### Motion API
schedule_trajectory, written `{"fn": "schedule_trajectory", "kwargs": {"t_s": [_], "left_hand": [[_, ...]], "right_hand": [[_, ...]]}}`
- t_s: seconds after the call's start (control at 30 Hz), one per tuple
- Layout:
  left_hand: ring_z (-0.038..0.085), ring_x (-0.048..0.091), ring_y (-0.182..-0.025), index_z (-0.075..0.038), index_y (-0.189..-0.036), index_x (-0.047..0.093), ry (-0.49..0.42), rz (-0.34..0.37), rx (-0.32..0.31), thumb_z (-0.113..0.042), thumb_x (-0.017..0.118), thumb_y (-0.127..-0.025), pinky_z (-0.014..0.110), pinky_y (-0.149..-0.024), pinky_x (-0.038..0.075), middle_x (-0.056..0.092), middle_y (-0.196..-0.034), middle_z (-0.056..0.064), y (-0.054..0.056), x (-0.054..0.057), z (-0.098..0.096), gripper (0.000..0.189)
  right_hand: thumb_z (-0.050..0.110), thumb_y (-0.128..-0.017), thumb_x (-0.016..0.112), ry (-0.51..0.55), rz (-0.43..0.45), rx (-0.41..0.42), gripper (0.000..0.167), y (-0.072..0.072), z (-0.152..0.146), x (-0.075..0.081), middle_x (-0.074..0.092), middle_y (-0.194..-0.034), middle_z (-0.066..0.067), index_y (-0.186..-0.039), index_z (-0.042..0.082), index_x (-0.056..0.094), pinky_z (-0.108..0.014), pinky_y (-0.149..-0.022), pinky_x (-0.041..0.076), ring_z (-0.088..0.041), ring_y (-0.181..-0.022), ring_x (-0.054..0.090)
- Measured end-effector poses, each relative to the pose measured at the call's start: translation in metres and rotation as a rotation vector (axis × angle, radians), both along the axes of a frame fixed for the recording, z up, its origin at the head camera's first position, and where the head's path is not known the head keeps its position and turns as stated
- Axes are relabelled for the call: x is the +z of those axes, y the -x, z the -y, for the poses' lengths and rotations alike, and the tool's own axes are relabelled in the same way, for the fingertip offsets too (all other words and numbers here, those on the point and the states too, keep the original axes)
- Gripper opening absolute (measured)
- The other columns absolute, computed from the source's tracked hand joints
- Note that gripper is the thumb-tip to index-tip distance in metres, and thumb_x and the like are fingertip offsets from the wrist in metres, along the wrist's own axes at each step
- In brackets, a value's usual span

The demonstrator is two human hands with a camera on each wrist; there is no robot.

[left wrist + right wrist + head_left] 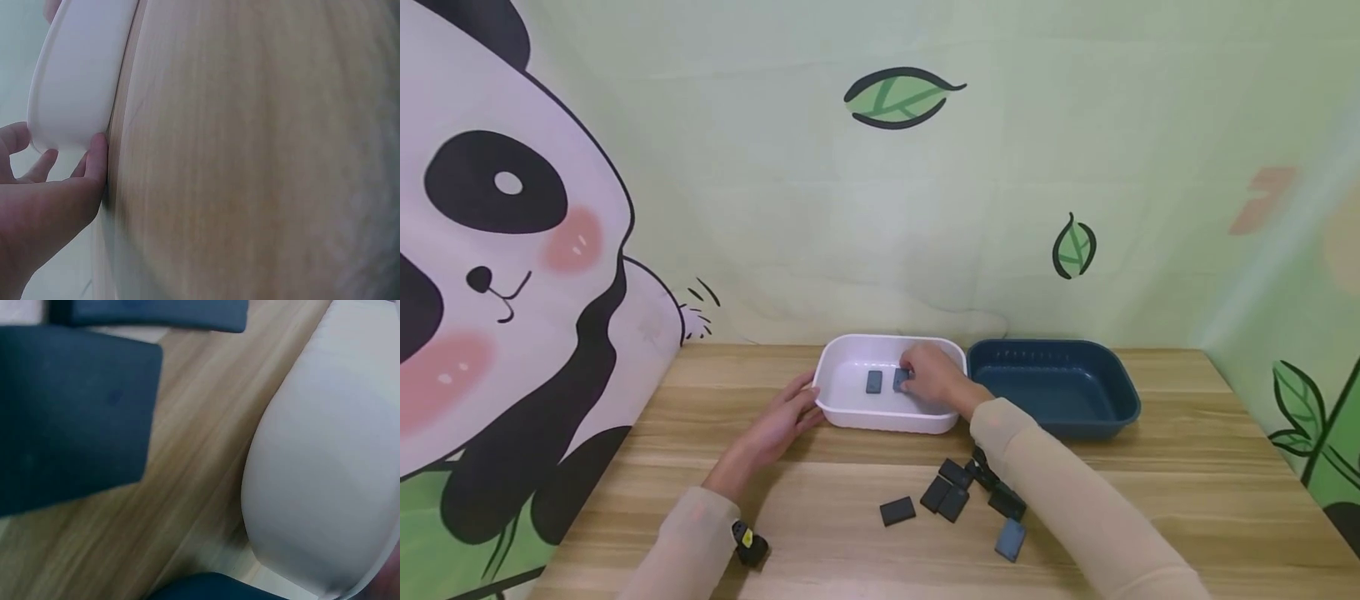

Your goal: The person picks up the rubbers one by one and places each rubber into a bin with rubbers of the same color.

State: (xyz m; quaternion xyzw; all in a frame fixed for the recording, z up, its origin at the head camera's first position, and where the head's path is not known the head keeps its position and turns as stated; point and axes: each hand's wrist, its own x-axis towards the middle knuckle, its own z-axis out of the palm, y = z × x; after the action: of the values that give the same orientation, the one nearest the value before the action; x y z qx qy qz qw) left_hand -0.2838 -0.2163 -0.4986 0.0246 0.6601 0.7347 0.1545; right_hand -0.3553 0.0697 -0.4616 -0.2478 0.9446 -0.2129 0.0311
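At the back of a wooden table point(820, 517), pinching a blue tile point(898, 381) inside a white tray point(880, 422)

Pale-grained throughout, and closed off behind by a green backdrop point(760, 167), printed with a panda point(497, 192) at left and leaves point(895, 98) higher up. Near that backdrop, set side by side: the white tray, then a dark blue tray point(1056, 396) to its right.

Within the white tray, pinching the blue tile: the right hand point(934, 377). Just left of it, lying flat: a second blue tile point(874, 382). Against the tray's left end, fingers spread and touching without clutching: the left hand point(784, 423). In front of the trays, near the right sleeve point(1075, 500), scattered and partly overlapping: black tiles point(953, 503), with a third blue tile point(1011, 540) closest to the viewer.
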Motion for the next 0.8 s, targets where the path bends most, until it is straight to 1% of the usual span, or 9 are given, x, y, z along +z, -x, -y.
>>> {"fn": "schedule_trajectory", "kwargs": {"t_s": [0.27,0.4,0.53,0.6,0.7,0.8], "left_hand": [[0.038,0.036,-0.152,-0.006,-0.168,0.02,0.004,-0.002,0.001,-0.017,0.042,-0.115,0.044,-0.121,0.04,0.028,-0.168,0.024,0.0,-0.002,-0.002,0.058],[0.037,0.037,-0.152,-0.006,-0.169,0.02,0.004,0.003,0.001,-0.017,0.042,-0.115,0.043,-0.12,0.041,0.028,-0.168,0.024,0.0,-0.002,-0.004,0.059],[0.038,0.036,-0.152,-0.006,-0.169,0.019,0.001,0.005,0.003,-0.017,0.041,-0.116,0.044,-0.121,0.039,0.027,-0.169,0.024,0.0,-0.003,-0.003,0.059],[0.039,0.035,-0.153,-0.006,-0.169,0.018,0.0,0.001,0.002,-0.017,0.04,-0.116,0.045,-0.121,0.038,0.026,-0.169,0.024,0.0,-0.004,-0.002,0.059],[0.038,0.035,-0.152,-0.006,-0.169,0.019,-0.005,0.009,0.017,-0.016,0.041,-0.115,0.045,-0.121,0.039,0.027,-0.169,0.024,0.001,-0.004,-0.002,0.058],[0.038,0.036,-0.152,-0.006,-0.169,0.018,0.003,0.009,0.02,-0.016,0.04,-0.115,0.043,-0.121,0.04,0.028,-0.168,0.025,0.001,-0.002,-0.002,0.058]], "right_hand": [[0.007,-0.093,0.081,-0.008,0.01,-0.015,0.024,-0.004,-0.002,-0.004,0.074,-0.102,-0.01,-0.115,0.0,0.076,-0.039,-0.091,0.055,-0.023,-0.092,0.061],[0.008,-0.093,0.081,-0.027,0.011,-0.018,0.024,-0.005,-0.002,-0.004,0.073,-0.1,-0.009,-0.115,0.0,0.076,-0.038,-0.089,0.055,-0.022,-0.09,0.061],[0.008,-0.094,0.079,-0.069,0.024,0.013,0.026,-0.004,-0.002,-0.001,0.071,-0.098,-0.007,-0.117,-0.001,0.074,-0.038,-0.088,0.053,-0.022,-0.089,0.059],[0.008,-0.095,0.078,-0.095,0.04,0.036,0.028,-0.005,-0.002,0.003,0.07,-0.099,-0.008,-0.12,-0.002,0.072,-0.039,-0.089,0.053,-0.023,-0.091,0.059],[0.011,-0.097,0.075,-0.138,0.068,0.065,0.035,-0.007,-0.003,0.011,0.07,-0.111,-0.011,-0.129,-0.002,0.069,-0.041,-0.097,0.053,-0.025,-0.1,0.06],[0.012,-0.1,0.072,-0.153,0.088,0.079,0.041,-0.01,-0.007,0.021,0.068,-0.127,-0.015,-0.137,-0.002,0.065,-0.044,-0.109,0.05,-0.028,-0.115,0.062]]}}
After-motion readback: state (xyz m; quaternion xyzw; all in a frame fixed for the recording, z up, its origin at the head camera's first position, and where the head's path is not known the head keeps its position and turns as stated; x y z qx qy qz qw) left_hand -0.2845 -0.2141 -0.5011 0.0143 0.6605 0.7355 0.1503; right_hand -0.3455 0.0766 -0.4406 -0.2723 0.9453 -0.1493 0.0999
